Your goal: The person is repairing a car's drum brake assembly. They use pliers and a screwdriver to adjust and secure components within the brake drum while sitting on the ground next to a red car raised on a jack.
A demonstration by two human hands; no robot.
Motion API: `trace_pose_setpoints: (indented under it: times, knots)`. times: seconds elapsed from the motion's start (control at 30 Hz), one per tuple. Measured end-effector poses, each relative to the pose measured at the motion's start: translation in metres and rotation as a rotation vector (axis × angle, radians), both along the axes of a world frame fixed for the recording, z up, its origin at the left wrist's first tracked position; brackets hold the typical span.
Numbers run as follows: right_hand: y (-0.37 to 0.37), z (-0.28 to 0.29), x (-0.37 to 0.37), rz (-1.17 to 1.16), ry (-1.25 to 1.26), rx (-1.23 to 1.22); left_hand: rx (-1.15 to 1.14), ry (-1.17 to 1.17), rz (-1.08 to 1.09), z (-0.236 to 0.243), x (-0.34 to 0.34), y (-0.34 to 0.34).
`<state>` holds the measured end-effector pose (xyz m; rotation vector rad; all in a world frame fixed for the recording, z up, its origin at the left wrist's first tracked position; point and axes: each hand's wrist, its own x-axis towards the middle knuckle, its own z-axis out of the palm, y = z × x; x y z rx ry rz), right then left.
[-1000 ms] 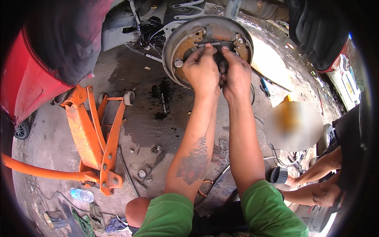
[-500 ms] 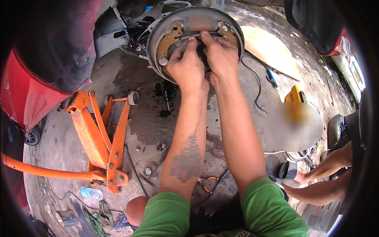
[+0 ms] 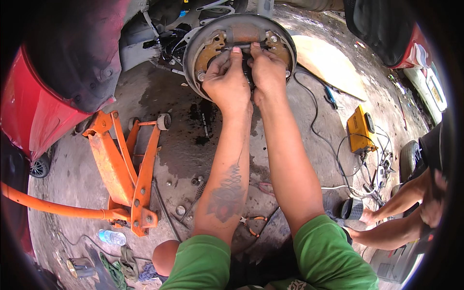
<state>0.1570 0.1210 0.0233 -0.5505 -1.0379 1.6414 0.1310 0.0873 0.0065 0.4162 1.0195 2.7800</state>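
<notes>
A: Nearest the lens: green sleeves (image 3: 203, 263) at the lower edge, forearms reaching away over stained concrete floor (image 3: 193, 150).
B: Lower left: plastic bottle (image 3: 111, 237) lying on its side beside the orange floor jack (image 3: 126, 171); pliers (image 3: 255, 223) with orange grips between the forearms.
A: Right margin: another person's arms (image 3: 396, 217) entering from the side, near a yellow box-shaped device (image 3: 361, 129) and loose black cables (image 3: 324, 140).
B: Farther out: left hand (image 3: 227, 84) curled, fingertips pinching a thin dark metal rod (image 3: 241, 47) across the upper part of the brake assembly (image 3: 239, 46).
A: Right hand (image 3: 267, 72) likewise curled, touching the left hand, fingers closed on the same rod; exact grip partly hidden.
B: Brake assembly: round backing plate, rusty shoes left and right, mounted upright under the red car body (image 3: 43, 111).
A: Farthest: dark underbody parts above the plate, pale board (image 3: 328, 65) lying to the right.
</notes>
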Motion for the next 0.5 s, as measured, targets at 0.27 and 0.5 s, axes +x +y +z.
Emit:
trace_pose_setpoints:
  times: [0.27,0.5]
  knots:
    - [0.008,-0.003,0.005,0.007,-0.194,0.152,-0.077,0.106,0.213,-0.006,0.007,-0.002]
    - [-0.007,-0.009,0.044,0.136,-0.47,0.569,-0.121,0.169,0.434,-0.032,0.042,-0.013]
